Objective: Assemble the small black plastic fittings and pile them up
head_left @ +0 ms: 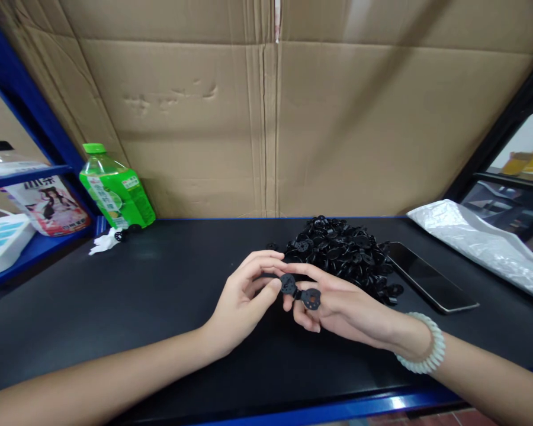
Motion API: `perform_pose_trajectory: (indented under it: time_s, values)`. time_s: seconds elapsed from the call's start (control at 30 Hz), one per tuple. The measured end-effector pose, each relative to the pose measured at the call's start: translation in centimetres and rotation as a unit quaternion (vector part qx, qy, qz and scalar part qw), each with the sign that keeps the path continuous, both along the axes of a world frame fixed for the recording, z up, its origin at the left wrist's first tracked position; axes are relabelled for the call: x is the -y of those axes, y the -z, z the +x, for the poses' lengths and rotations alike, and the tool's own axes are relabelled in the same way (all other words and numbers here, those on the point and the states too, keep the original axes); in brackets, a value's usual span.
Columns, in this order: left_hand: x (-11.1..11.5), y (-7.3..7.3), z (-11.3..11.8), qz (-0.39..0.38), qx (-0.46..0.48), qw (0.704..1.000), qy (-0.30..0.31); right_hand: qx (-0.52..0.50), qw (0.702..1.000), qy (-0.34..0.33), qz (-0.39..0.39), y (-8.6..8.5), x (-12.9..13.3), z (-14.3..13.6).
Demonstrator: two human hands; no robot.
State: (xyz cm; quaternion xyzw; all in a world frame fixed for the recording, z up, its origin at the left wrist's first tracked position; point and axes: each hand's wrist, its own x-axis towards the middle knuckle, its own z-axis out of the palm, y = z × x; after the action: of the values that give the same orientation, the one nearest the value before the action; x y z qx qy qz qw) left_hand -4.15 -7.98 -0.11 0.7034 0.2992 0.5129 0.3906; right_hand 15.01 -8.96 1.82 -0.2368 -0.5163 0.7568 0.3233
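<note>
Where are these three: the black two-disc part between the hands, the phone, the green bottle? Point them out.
Black two-disc part [298, 293]: head view, on the narrow link joining its discs.
Phone [430, 277]: head view, on its dark screen.
Green bottle [118, 192]: head view, on its body.

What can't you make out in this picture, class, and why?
All in the head view:
Black pile, lower pieces: covered by upper ones.
Held black part, fine detail: too small.
Pink-labelled bottle, one strip: behind the blue shelf bar.
White tray, outer end: cut off by left edge.
</note>
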Motion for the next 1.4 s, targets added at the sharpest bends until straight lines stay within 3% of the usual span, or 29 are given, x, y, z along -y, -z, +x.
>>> perform_pose_trajectory:
  time_s: [0.07, 0.13, 0.17, 0.23, 0.3, 0.37, 0.43, 0.57, 0.67, 0.73, 0.8, 0.97, 1.2, 1.4]
  values:
    - [0.0, -0.1, 0.0, 0.020, -0.028, 0.999, 0.015, 0.075, 0.992, 0.018, 0.096, -0.3, 0.1, 0.5]
    - [-0.1, -0.3, -0.1, 0.045, -0.070, 0.996, 0.026, 0.168, 0.951, 0.088, 0.242, -0.7, 0.1, 1.3]
    - [-0.3, -0.3, -0.2, 0.058, -0.095, 0.994, 0.025, 0.218, 0.910, 0.139, 0.323, -0.9, -0.1, 1.8]
    - [-1.1, -0.3, -0.7, 0.092, -0.157, 0.983, -0.001, 0.311, 0.798, 0.244, 0.455, -1.5, -0.8, 3.1]
    - [-2.3, -0.1, -1.6, 0.139, -0.232, 0.962, -0.045, 0.368, 0.706, 0.319, 0.514, -1.9, -2.0, 4.5]
    - [-3.8, 0.2, -2.6, 0.180, -0.305, 0.932, -0.078, 0.386, 0.673, 0.348, 0.526, -2.1, -3.2, 5.6]
    - [-5.2, 0.5, -3.6, 0.200, -0.361, 0.908, -0.076, 0.372, 0.667, 0.356, 0.539, -2.0, -4.0, 6.2]
    - [-6.7, 0.8, -4.6, 0.188, -0.440, 0.878, -0.007, 0.308, 0.700, 0.341, 0.547, -1.6, -2.8, 4.9]
    - [-6.6, 0.6, -4.6, 0.190, -0.455, 0.870, 0.024, 0.260, 0.769, 0.267, 0.519, -1.4, -0.6, 3.2]
    - [-6.1, 0.4, -4.3, 0.201, -0.434, 0.878, 0.024, 0.239, 0.825, 0.189, 0.476, -1.2, 0.6, 2.2]
    - [-5.6, 0.3, -4.1, 0.202, -0.404, 0.892, 0.023, 0.235, 0.861, 0.111, 0.436, -0.9, 1.3, 1.6]
    - [-4.6, 0.5, -3.5, 0.182, -0.360, 0.915, 0.028, 0.249, 0.896, 0.016, 0.367, 0.3, 1.5, 0.7]
    - [-3.6, 0.4, -2.0, 0.122, -0.325, 0.938, -0.014, 0.182, 0.967, 0.016, 0.177, 1.3, 0.4, 0.3]
    - [-0.2, -1.1, -0.8, 0.033, -0.145, 0.988, 0.031, 0.069, 0.997, -0.010, 0.036, 2.1, 0.1, 0.1]
